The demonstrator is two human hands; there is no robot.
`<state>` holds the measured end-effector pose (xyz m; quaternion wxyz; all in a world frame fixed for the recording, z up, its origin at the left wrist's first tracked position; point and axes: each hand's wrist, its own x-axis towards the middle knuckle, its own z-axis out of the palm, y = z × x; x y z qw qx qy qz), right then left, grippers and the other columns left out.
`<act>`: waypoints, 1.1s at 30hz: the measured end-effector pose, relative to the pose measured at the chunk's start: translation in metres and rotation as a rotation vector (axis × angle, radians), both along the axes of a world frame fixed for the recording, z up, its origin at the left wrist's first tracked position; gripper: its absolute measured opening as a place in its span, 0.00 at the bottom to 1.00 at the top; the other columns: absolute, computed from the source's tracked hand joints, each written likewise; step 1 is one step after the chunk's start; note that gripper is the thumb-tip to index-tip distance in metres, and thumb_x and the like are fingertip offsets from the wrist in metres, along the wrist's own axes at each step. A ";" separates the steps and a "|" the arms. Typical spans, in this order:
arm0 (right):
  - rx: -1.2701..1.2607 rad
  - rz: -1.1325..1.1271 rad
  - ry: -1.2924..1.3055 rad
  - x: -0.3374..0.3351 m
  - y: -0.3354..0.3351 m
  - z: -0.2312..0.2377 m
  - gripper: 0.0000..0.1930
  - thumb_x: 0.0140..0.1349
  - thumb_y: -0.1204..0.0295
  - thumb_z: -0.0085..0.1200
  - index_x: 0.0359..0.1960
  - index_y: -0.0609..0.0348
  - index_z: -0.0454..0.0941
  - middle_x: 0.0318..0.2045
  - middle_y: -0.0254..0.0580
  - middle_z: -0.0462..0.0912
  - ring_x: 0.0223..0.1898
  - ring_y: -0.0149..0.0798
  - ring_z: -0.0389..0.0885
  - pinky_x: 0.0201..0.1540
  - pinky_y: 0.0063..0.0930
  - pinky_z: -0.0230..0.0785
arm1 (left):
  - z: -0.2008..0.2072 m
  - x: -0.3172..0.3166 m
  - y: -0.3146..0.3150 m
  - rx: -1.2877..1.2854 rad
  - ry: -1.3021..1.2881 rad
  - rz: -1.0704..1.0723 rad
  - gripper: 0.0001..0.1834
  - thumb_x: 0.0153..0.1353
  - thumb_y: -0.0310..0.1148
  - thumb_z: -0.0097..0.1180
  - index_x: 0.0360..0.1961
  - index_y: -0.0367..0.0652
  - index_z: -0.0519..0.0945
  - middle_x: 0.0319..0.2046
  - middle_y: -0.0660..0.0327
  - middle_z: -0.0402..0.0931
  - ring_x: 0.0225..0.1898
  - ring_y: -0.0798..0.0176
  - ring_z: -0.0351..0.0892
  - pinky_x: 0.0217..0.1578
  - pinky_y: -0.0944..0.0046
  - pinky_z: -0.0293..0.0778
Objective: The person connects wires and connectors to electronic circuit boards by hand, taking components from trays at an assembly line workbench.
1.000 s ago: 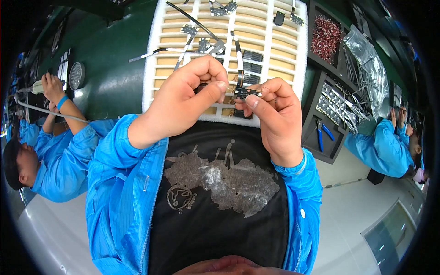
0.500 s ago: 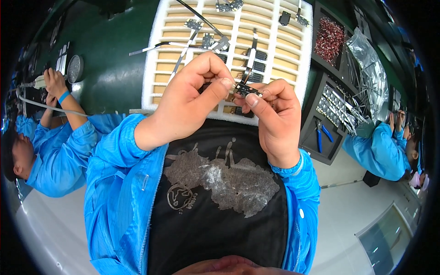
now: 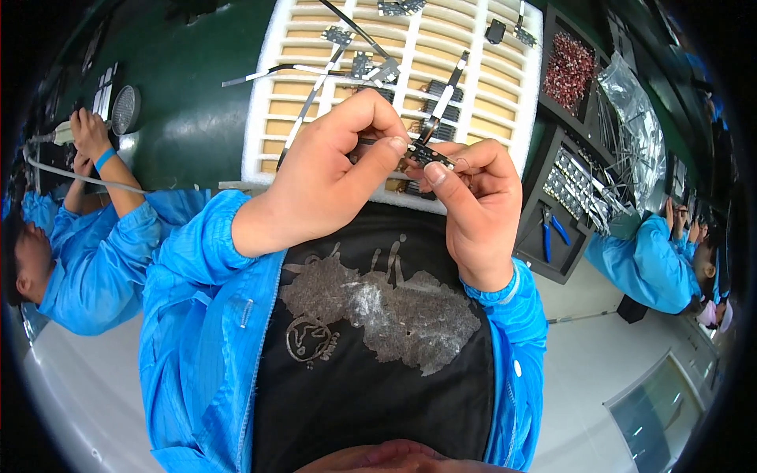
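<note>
A small black circuit board [image 3: 430, 155] is pinched between the thumb and fingers of my right hand [image 3: 482, 205]. From its upper edge a black-and-white flat cable [image 3: 447, 93] sticks out, away from me. My left hand [image 3: 335, 162] is closed, thumb against forefinger, right at the board's left end. Whatever sits between those fingertips is too small and hidden to name. Both hands are over the near part of a white foam tray [image 3: 254, 134] with rows of slots. Several boards with flat cables [image 3: 363, 65] lie across it, and dark parts fill some slots beneath my hands.
On the right stand a dark bin of small red parts [image 3: 569, 67] and a dark tray [image 3: 558, 268] with metal-looking strips and blue-handled pliers [image 3: 547, 236]. A clear plastic bag [image 3: 635, 118] lies beyond. Co-workers in blue sit to the left [image 3: 98, 268] and right [image 3: 650, 264].
The board has tilted a little, and its flat cable now leans further to the right. Both hands keep their pinches at nearly the same spot. The whole view has shifted slightly.
</note>
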<state>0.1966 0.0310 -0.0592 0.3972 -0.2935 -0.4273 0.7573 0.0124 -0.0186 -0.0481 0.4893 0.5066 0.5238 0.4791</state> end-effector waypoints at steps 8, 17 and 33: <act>0.075 -0.029 -0.099 0.002 -0.004 0.000 0.10 0.61 0.87 0.58 0.36 0.64 0.70 0.41 0.48 0.83 0.40 0.32 0.83 0.44 0.24 0.77 | 0.006 0.000 0.000 0.096 0.166 0.045 0.02 0.66 0.24 0.54 0.37 0.38 0.74 0.28 0.62 0.72 0.26 0.72 0.71 0.23 0.70 0.67; 0.098 -0.063 -0.157 0.001 -0.010 -0.002 0.10 0.60 0.88 0.59 0.36 0.65 0.71 0.40 0.47 0.83 0.39 0.29 0.82 0.44 0.21 0.75 | 0.004 -0.006 -0.002 0.146 0.331 -0.010 0.02 0.65 0.21 0.53 0.36 0.38 0.73 0.30 0.63 0.71 0.29 0.74 0.70 0.28 0.73 0.66; 0.104 -0.028 -0.313 0.003 -0.002 0.003 0.10 0.56 0.85 0.64 0.31 0.63 0.74 0.31 0.34 0.80 0.31 0.20 0.75 0.33 0.15 0.68 | 0.002 -0.011 0.004 0.011 0.238 -0.123 0.02 0.66 0.22 0.51 0.35 0.40 0.73 0.30 0.67 0.69 0.30 0.77 0.66 0.28 0.75 0.63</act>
